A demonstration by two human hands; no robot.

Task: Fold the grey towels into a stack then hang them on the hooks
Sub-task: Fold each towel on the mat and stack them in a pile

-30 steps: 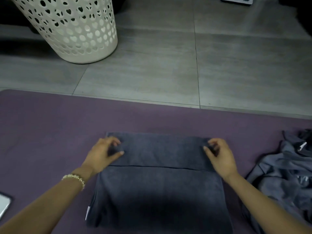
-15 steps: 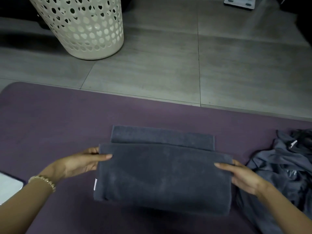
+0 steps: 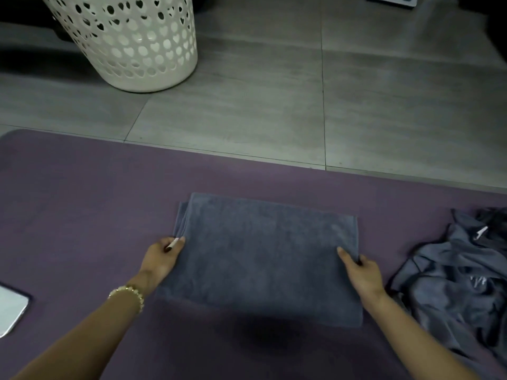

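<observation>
From my remote seat I see the folded grey towel [image 3: 263, 259] lying flat near the middle of the purple mat [image 3: 82, 201], a neat rectangle with a few layered edges showing at its far left corner. The left hand [image 3: 162, 259] grips the towel's left edge, fingers curled against the side of the fold; a small white strip [image 3: 172, 244] sits at the fingertips, possibly the towel's label, though the picture is too soft for me to be sure. A gold bracelet [image 3: 129, 293] circles that wrist. The right hand [image 3: 362, 275] holds the towel's right edge, thumb lying on top of the cloth and the other fingers wrapped round the side. The two hands are well apart, one at each end of the towel. To the right on the mat lies a crumpled heap of grey towels [image 3: 452, 283], unfolded, just beside the right forearm. At the left border a pale flat device [image 3: 11, 311] rests on the mat. Beyond the mat is the grey tiled floor [image 3: 274, 105], and a white perforated laundry basket [image 3: 131, 42] stands on it at the upper left.
</observation>
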